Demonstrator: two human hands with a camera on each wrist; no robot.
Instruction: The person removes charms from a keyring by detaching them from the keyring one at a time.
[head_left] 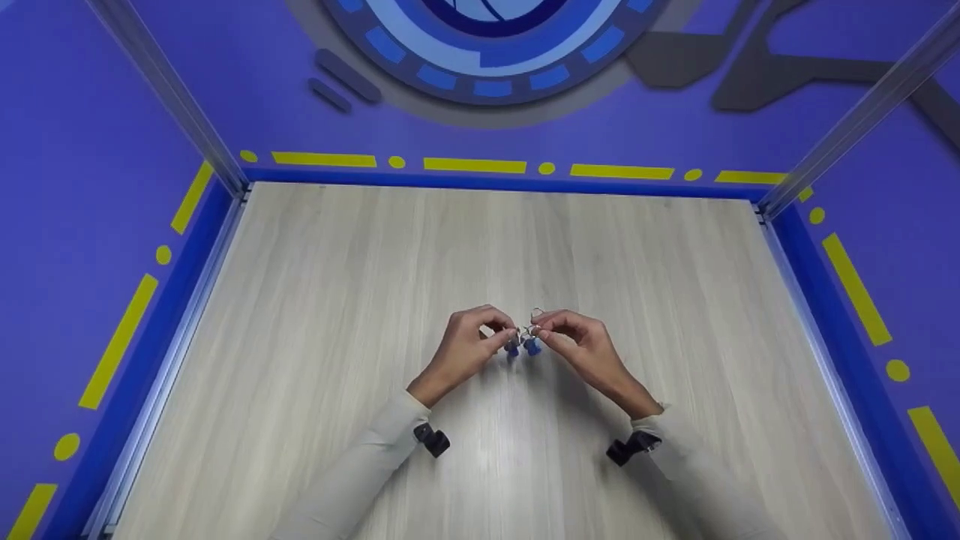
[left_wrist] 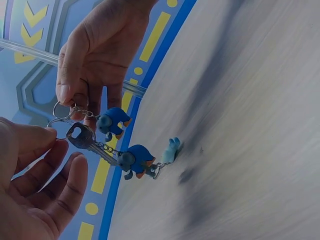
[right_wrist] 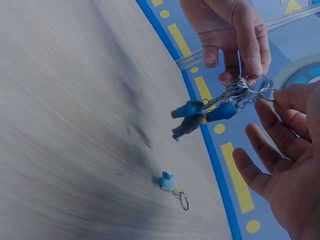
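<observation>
My left hand pinches a metal key ring between thumb and forefinger. A key and a blue elephant charm on a chain hang by it. Opposite, my right hand pinches another metal ring, with a second blue elephant charm hanging by its chain. The two rings overlap or touch; whether they are linked I cannot tell. In the right wrist view, a bunch of metal partly hides what hangs there, and a darker charm shows below.
A light blue figure charm with its own ring lies on the wooden table. Blue panels with yellow marks stand along the back and both sides. Black wrist cameras sit on both sleeves.
</observation>
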